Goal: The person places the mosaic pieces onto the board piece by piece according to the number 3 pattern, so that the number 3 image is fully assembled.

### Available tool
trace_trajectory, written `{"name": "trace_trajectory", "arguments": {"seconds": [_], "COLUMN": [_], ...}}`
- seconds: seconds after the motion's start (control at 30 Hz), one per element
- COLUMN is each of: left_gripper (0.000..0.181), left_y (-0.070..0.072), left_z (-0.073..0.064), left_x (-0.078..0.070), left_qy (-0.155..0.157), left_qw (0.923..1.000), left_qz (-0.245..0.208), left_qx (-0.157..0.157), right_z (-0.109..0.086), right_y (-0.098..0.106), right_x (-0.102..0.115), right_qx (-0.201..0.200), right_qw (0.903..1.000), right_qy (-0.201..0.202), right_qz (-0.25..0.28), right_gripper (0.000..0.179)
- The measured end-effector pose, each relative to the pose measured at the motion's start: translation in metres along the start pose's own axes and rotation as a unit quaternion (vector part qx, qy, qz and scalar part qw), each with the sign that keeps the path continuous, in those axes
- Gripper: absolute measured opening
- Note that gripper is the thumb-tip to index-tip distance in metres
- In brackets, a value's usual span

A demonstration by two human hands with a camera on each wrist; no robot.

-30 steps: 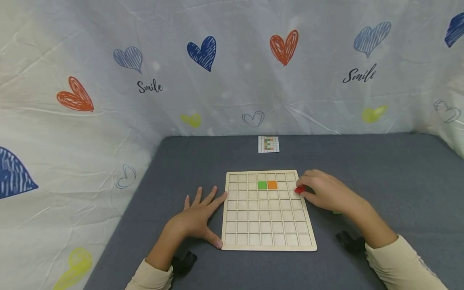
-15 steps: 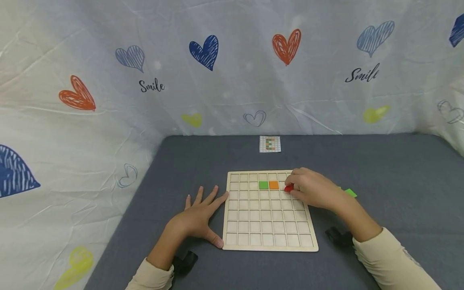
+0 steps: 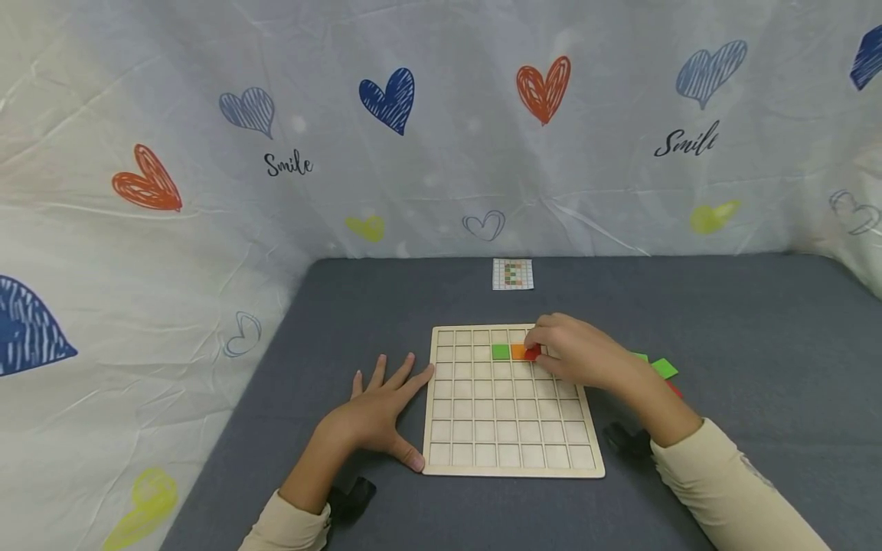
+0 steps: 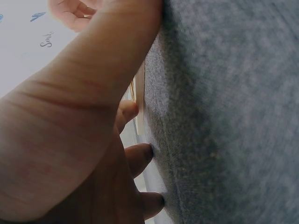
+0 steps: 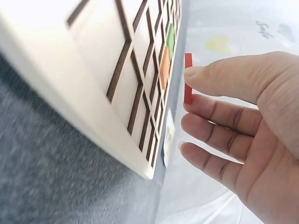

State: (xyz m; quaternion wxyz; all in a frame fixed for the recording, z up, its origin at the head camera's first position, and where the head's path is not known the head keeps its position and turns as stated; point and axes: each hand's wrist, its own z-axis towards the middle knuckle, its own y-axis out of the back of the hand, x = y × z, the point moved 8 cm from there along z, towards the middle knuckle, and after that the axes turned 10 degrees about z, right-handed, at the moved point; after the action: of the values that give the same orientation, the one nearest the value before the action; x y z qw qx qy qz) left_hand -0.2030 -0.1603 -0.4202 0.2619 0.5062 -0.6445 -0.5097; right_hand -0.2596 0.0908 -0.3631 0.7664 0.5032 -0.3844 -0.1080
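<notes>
A red square tile (image 3: 532, 353) is pinched between the thumb and fingers of my right hand (image 3: 577, 350); the right wrist view shows the tile (image 5: 188, 78) edge-on, held above the board. Beneath it lies the wooden grid board (image 3: 482, 413). In its second row from the back sit a green tile (image 3: 500, 352) and, beside it on the right, an orange tile (image 3: 517, 351), partly covered by the red one. My left hand (image 3: 375, 413) is spread flat at the board's left edge, with thumb and index fingertip touching that edge.
Loose green tiles (image 3: 664, 368) and a red tile (image 3: 675, 389) lie right of the board, partly behind my right forearm. A small card with a coloured grid pattern (image 3: 513, 274) lies at the table's (image 3: 386, 298) far edge. Behind hangs a heart-printed curtain (image 3: 441, 153).
My right hand has carried the red tile leftward from the board's right edge to beside the orange tile. Loose tiles behind that arm have come into view. The left hand stays put.
</notes>
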Motion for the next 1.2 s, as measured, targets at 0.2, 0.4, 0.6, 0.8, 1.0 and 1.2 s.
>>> {"name": "trace_trajectory", "arguments": {"seconds": [0.2,0.4,0.6,0.8,1.0,1.2], "left_gripper": [0.136,0.136,0.137,0.137,0.136,0.136], "left_y": [0.0,-0.001,-0.001,-0.001,0.0,-0.001], "left_z": [0.0,0.0,0.001,0.001,0.001,0.001], "left_x": [0.001,0.001,0.002,0.001,0.001,0.001], "left_qy": [0.001,0.0,-0.002,-0.003,-0.004,-0.002], "left_qw": [1.0,1.0,1.0,1.0,1.0,1.0], "left_qz": [0.001,-0.002,-0.001,-0.002,-0.002,-0.001], "left_qx": [-0.002,-0.001,-0.003,-0.001,-0.004,-0.006], "right_z": [0.007,0.017,0.023,0.028,0.033,0.039], "right_y": [-0.003,-0.008,-0.013,-0.016,-0.021,-0.027], "right_x": [0.006,0.01,0.012,0.014,0.016,0.022], "right_qx": [0.0,0.002,0.012,0.015,0.024,0.026], "right_qw": [0.9997,0.9993,0.9993,0.9989,0.9984,0.9969], "right_qy": [0.022,0.037,0.034,0.044,0.047,0.073], "right_qz": [0.004,0.003,0.005,0.009,0.019,0.016], "right_gripper": [0.018,0.014,0.013,0.012,0.014,0.015]}}
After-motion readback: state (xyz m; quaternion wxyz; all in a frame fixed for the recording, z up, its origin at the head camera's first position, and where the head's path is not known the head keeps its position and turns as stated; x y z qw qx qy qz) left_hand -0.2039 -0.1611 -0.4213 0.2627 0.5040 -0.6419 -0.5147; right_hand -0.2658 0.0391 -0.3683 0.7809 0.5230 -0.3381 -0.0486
